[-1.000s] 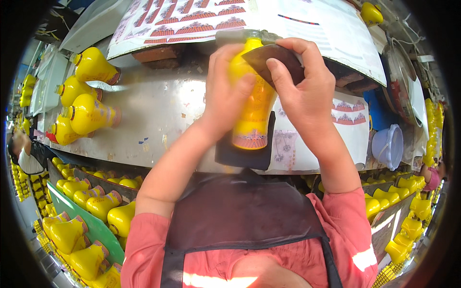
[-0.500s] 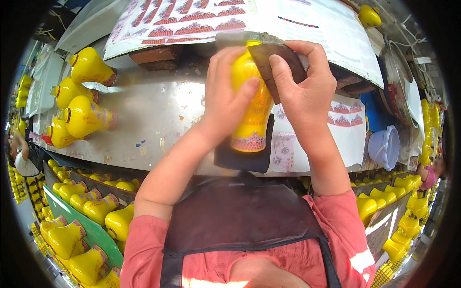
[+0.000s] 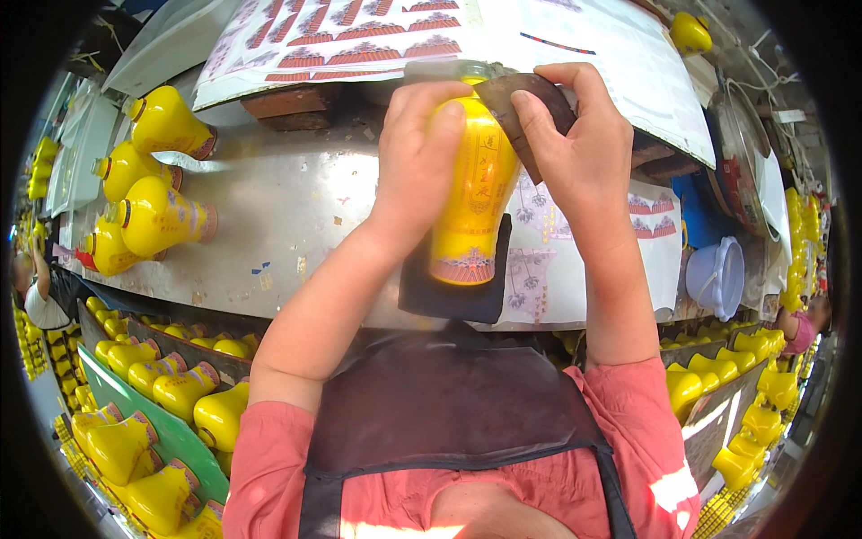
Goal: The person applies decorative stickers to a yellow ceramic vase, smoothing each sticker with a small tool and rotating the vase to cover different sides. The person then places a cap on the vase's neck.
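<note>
A yellow bottle (image 3: pixel 476 198) with a patterned band round its base lies on a black cloth (image 3: pixel 416 287), its neck pointing away from me. My left hand (image 3: pixel 420 148) is wrapped round its left shoulder, thumb along the top. In my right hand (image 3: pixel 579 135) is a thin dark brown scraper-like piece (image 3: pixel 539 103), pinched between thumb and fingers, its straight edge against the bottle's right shoulder. The clear mouth of the bottle shows beyond my fingers. Under the bottle's right side lies a printed decal sheet (image 3: pixel 646 260).
Several yellow bottles (image 3: pixel 166 216) lie on the metal table (image 3: pixel 296 211) at left. Decal sheets (image 3: pixel 368 45) rest on a raised board propped on bricks (image 3: pixel 287 106). A pale bucket (image 3: pixel 718 277) stands at right. Racks of yellow bottles (image 3: pixel 162 499) flank me; other people appear at both edges.
The bottle has turned, so its lettered panel now faces up. My left thumb has moved up toward the neck, and the brown piece has shifted slightly right, clear of the bottle's middle.
</note>
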### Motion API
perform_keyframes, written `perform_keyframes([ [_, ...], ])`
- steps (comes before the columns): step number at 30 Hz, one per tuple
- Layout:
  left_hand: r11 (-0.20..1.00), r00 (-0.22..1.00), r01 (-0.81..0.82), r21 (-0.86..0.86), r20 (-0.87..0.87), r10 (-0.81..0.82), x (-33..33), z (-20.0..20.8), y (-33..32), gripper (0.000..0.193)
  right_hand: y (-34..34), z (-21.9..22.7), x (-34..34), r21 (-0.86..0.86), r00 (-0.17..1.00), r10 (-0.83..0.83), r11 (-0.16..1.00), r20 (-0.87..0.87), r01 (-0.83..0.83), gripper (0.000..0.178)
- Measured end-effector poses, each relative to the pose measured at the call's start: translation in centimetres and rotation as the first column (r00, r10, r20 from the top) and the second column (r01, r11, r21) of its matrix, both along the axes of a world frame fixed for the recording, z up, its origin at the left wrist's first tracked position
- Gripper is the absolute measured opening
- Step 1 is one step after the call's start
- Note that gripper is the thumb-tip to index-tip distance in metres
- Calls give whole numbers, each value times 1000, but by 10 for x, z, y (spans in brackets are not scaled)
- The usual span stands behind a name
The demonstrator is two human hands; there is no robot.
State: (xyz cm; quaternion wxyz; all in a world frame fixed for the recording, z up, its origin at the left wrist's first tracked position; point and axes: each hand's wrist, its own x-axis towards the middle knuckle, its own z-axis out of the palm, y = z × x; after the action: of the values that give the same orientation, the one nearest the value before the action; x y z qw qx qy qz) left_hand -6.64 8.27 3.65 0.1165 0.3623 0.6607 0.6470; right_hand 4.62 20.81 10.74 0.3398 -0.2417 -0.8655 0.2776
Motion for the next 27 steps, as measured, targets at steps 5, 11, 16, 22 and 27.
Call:
perform_keyframes([
  [5,998,997,48,48,62,-51,-3,-2,-3,37,17,9,0,-7,999,35,999,-2,-35,26],
  [11,998,997,-2,64,-74,6,5,-3,-4,57,30,19,-15,-71,892,450,892,39,-447,24],
  [16,1000,997,25,2,-74,-25,3,-2,-6,76,37,33,-40,-25,894,422,905,151,-424,25],
  [22,994,997,62,90,43,-66,6,-2,-3,79,31,43,-46,104,805,527,816,274,-569,20],
  [27,1000,997,-18,-21,79,20,6,8,-1,81,29,37,-51,201,854,408,852,323,-483,24],
])
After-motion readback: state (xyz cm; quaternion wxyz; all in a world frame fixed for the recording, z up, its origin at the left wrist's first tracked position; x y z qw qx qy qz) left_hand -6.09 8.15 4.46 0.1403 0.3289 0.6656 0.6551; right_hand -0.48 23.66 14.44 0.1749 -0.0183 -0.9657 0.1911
